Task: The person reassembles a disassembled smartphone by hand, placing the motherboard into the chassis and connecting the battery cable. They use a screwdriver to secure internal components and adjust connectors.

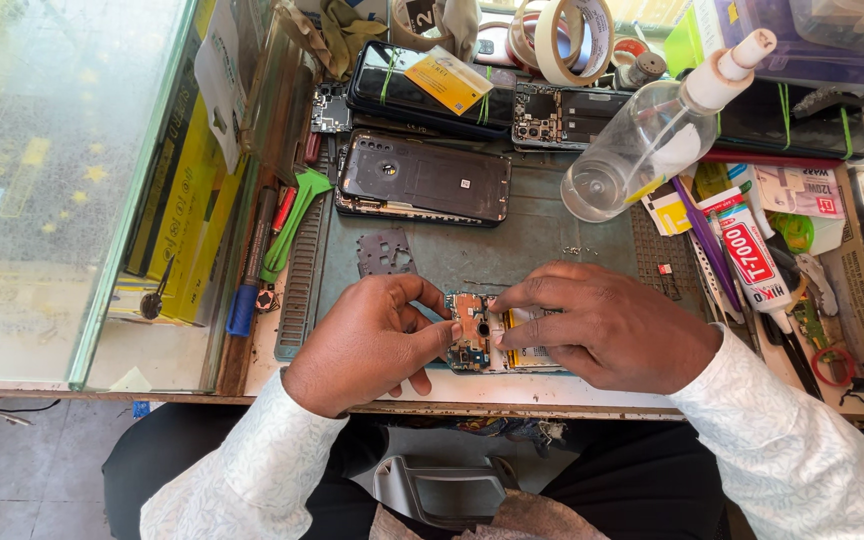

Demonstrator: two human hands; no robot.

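your left hand [372, 340] and right hand [607, 325] meet over an opened phone [492, 345] lying on the grey work mat [542, 235] at the near edge of the bench, about six o'clock from the mat's middle. your left thumb and fingers are curled and pinch the phone's left end, where the bare circuit board shows. your right hand lies palm down over the phone's right part, fingers bent, fingertips pressing on the board near the left thumb; it covers most of the yellow-marked part beneath.

at twelve o'clock from your hands, well apart, a dark phone back cover [422, 180] lies flat on the mat. a small perforated metal plate [385, 253] sits between it and your left hand. at two o'clock a clear plastic bottle [652, 135] with a white nozzle lies tilted. at three o'clock, near your right wrist, a glue tube [752, 260] with a red label rests among clutter. at ten o'clock a green pry tool [297, 215] lies beside the mat's ribbed edge, and rolls of tape [572, 35] sit at the far side.
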